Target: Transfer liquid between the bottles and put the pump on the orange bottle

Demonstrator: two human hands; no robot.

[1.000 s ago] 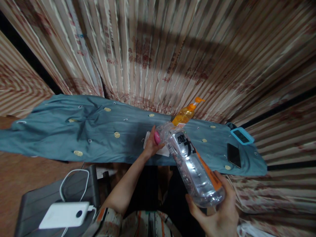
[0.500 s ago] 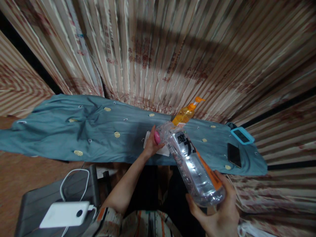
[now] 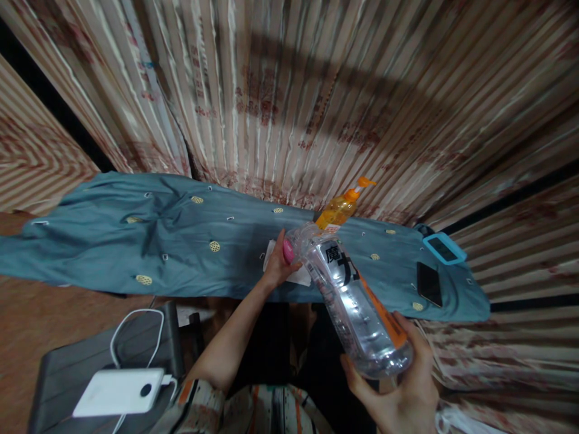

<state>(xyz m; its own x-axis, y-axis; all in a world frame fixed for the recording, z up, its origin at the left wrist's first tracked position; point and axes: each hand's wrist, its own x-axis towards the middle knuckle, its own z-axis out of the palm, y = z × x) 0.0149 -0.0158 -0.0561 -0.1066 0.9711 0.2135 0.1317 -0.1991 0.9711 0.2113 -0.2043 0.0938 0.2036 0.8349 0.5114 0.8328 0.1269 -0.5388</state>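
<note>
A large clear plastic bottle (image 3: 348, 295) with black characters and an orange label strip is held tilted in front of me, its neck toward the upper left. My left hand (image 3: 278, 265) grips the pink cap (image 3: 288, 250) at the neck end, fingers closed round it. Around the bottle's base, my right hand (image 3: 402, 386) is wrapped from below and the right. No liquid level can be made out inside. Beneath my left hand lies a white paper-like sheet (image 3: 301, 276), partly covered. Just behind the bottle's neck stands an orange pump bottle (image 3: 337, 211).
The narrow table wears a teal cloth (image 3: 181, 235) with yellow motifs. At its right end lie a dark phone (image 3: 429, 283) and a blue-framed device (image 3: 444, 248). A white power bank (image 3: 118, 393) with a cable rests on a grey stool (image 3: 58, 374) at lower left. Pleated curtains (image 3: 271, 108) hang behind.
</note>
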